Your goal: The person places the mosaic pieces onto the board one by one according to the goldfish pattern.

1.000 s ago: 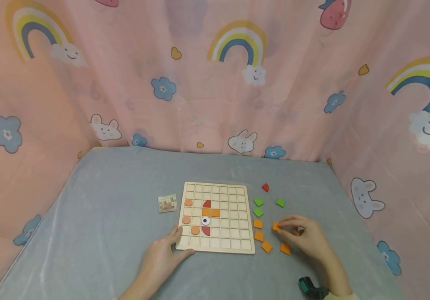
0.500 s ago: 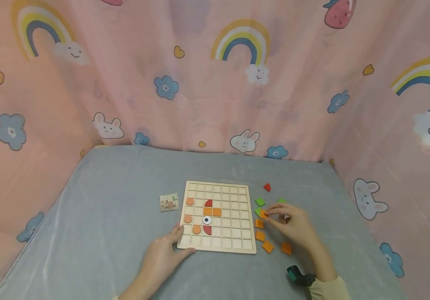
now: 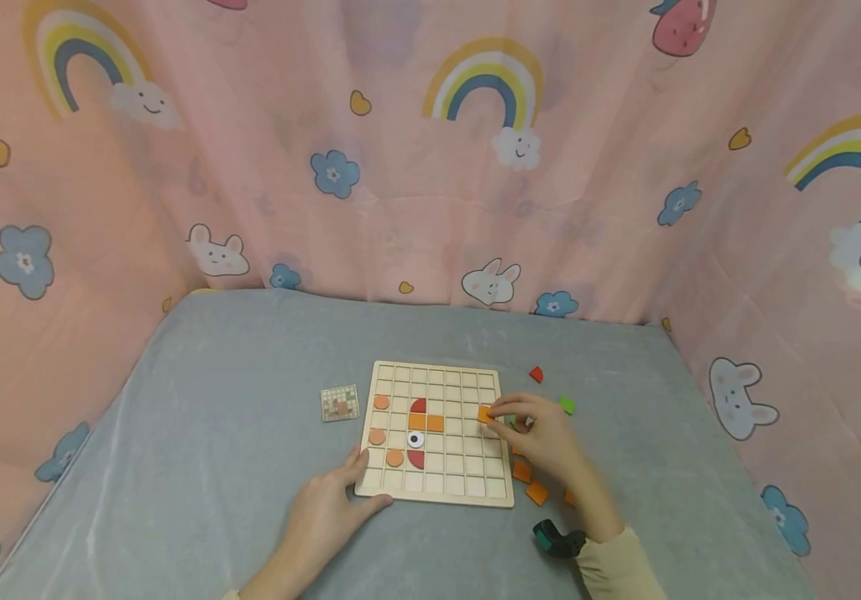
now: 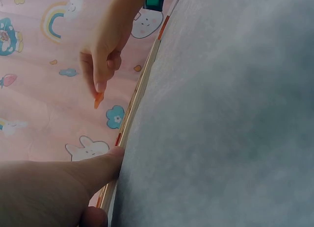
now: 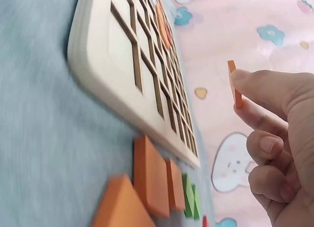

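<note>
In the head view a pale wooden grid board lies on the cloth. My left hand holds its near left corner, with the thumb at the front edge and the fingers at the left side. Over the board's right columns, my right hand pinches an orange square tile between thumb and fingertips. The right wrist view shows that tile edge-on, raised above the board. Set in the grid are two orange squares, red quarter-round pieces, peach discs and a white eye disc.
Loose orange tiles lie right of the board, partly hidden by the right hand. Beyond them are a green tile and a red piece. A small pattern card lies left of the board. A pink printed curtain surrounds the table.
My right hand has picked up an orange tile from the table at the right and carried it left over the board. The left hand has stayed at the corner.
</note>
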A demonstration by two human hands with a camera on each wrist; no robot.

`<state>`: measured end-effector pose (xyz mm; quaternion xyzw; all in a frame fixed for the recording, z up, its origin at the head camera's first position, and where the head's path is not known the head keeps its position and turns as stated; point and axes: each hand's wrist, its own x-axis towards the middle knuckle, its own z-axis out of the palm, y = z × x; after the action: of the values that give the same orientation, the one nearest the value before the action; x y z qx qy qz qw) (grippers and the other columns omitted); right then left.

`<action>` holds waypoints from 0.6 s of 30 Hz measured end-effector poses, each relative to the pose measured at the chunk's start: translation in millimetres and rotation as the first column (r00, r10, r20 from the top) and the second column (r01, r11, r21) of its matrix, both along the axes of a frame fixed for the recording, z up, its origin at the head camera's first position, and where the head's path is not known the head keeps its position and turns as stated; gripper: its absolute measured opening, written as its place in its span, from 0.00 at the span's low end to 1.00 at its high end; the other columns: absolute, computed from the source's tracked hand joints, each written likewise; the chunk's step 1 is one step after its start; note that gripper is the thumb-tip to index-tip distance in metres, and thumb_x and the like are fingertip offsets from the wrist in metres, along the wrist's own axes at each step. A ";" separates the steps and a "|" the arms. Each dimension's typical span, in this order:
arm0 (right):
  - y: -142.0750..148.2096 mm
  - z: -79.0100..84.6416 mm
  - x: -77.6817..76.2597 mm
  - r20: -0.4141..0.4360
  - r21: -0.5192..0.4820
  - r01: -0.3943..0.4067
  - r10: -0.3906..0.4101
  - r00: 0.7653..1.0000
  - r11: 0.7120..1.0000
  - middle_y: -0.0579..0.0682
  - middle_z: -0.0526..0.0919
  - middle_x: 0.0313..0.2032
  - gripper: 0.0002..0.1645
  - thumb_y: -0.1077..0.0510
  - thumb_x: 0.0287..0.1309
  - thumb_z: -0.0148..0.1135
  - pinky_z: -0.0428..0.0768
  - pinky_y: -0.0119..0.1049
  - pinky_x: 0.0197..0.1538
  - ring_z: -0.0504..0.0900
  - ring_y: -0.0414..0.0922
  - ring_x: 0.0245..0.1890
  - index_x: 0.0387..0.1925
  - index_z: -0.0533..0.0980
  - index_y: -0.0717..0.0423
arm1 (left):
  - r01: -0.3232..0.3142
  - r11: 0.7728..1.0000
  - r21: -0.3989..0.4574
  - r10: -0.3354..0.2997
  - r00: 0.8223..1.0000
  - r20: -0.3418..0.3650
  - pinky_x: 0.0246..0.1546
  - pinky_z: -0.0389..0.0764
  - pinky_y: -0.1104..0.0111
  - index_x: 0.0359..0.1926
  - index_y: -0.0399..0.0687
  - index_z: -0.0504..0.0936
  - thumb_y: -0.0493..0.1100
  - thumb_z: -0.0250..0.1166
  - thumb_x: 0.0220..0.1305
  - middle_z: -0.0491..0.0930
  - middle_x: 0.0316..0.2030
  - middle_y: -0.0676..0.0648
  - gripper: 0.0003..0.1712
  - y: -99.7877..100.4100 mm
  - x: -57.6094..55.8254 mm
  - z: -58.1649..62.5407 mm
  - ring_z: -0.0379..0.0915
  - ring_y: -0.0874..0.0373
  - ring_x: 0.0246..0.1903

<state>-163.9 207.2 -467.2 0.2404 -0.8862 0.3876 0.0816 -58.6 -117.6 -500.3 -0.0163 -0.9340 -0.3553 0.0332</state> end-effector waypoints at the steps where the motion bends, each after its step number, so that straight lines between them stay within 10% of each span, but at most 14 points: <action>1: -3.1 0.1 -0.4 0.011 -0.003 -0.001 0.001 1.000 1.000 0.51 0.90 0.46 0.10 0.63 0.56 0.81 0.71 0.30 0.27 0.70 0.35 0.24 0.41 0.91 0.53 | 0.000 1.000 -0.001 0.000 1.000 0.000 0.52 0.86 0.47 0.66 0.43 0.84 0.58 0.85 0.49 0.80 0.67 0.43 0.45 0.0 0.0 0.1 0.82 0.37 0.60; 18: -35.3 -2.8 -10.2 -0.017 -0.034 -0.029 0.028 0.999 0.999 0.49 0.91 0.44 0.10 0.63 0.54 0.82 0.74 0.29 0.29 0.73 0.34 0.26 0.40 0.91 0.54 | -0.002 1.000 -0.001 0.002 1.000 0.004 0.51 0.86 0.47 0.66 0.43 0.84 0.58 0.85 0.48 0.80 0.67 0.42 0.46 0.4 -1.3 -0.8 0.82 0.37 0.60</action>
<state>-174.1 171.9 -470.0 0.2547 -0.8752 0.4019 0.0874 -59.9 -117.2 -501.1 -0.0146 -0.9342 -0.3550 0.0320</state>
